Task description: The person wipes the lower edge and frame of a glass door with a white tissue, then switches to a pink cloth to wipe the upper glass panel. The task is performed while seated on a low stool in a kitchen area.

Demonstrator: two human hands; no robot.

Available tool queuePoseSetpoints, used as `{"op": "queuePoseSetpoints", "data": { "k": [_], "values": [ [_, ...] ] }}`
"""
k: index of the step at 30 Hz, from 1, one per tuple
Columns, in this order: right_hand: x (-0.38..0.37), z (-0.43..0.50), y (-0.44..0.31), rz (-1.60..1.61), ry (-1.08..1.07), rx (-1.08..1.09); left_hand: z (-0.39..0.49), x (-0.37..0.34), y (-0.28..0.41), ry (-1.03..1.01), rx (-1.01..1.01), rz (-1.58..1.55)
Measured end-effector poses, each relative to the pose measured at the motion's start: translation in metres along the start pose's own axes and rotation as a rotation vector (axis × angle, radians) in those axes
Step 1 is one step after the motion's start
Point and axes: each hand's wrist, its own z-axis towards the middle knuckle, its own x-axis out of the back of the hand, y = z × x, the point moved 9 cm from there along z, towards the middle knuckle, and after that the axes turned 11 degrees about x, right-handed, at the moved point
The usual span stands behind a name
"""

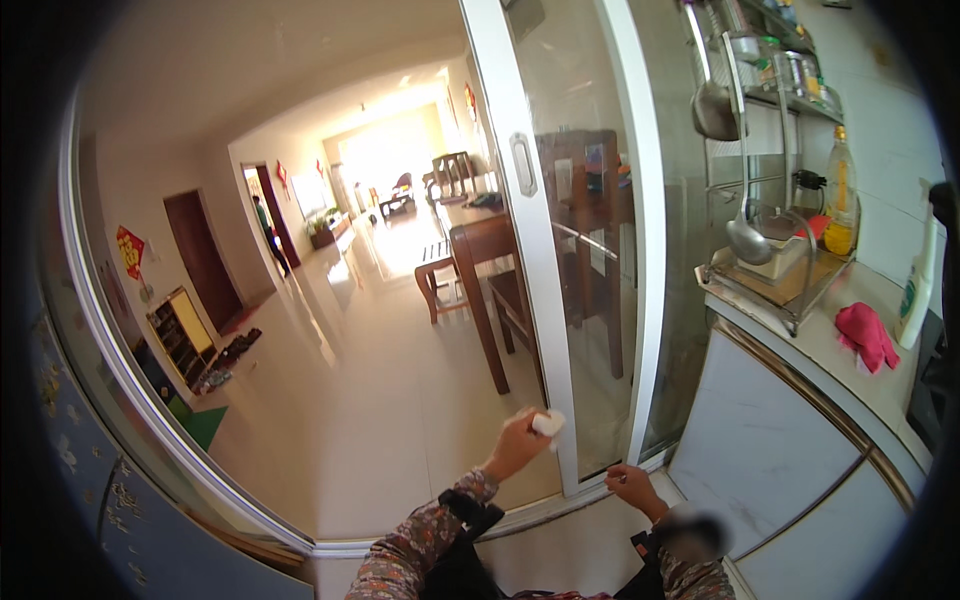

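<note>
My left hand (519, 444) is closed around a crumpled white cloth or tissue (549, 424), which sticks out beside the white frame (551, 300) of a sliding glass door. Lower and to the right, my right hand (630, 484) is near the foot of the door, its fingers curled; I cannot tell whether anything is in them. The door's glass pane (592, 337) stands upright above both hands, with a recessed handle (523, 163) in its frame.
At the right, a counter (874, 285) bears a wire rack with hanging ladles, an oil bottle (840, 195) and a pink cloth (866, 337). Beyond the doorway stand a wooden table and chairs. A person (270, 236) is at a far doorway. A floor track (525, 514) crosses before me.
</note>
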Motion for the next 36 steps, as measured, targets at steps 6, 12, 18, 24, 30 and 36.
{"op": "queuePoseSetpoints", "data": {
  "k": [6,12,18,24,30,36],
  "values": [
    [-0.052,-0.06,0.07,0.047,-0.263,-0.198,-0.049,-0.068,-0.142,-0.236,0.419,-0.473],
    [-0.089,-0.087,0.133,0.129,-0.353,-0.374,-0.064,-0.066,-0.223,-0.283,0.668,-0.826],
    [-0.142,-0.146,0.153,0.378,-0.515,-0.78,-0.079,-0.054,-0.246,-0.157,0.839,-0.941],
    [-0.171,-0.189,0.132,0.409,-0.607,-0.899,-0.107,-0.067,-0.244,-0.141,0.924,-1.009],
    [-0.139,-0.084,0.037,0.264,-0.651,-0.566,-0.16,-0.047,-0.263,0.139,1.068,-0.731],
    [-0.061,0.096,-0.149,0.174,-0.376,-0.187,-0.102,0.004,-0.194,0.024,1.081,-0.792]
  ]
}}
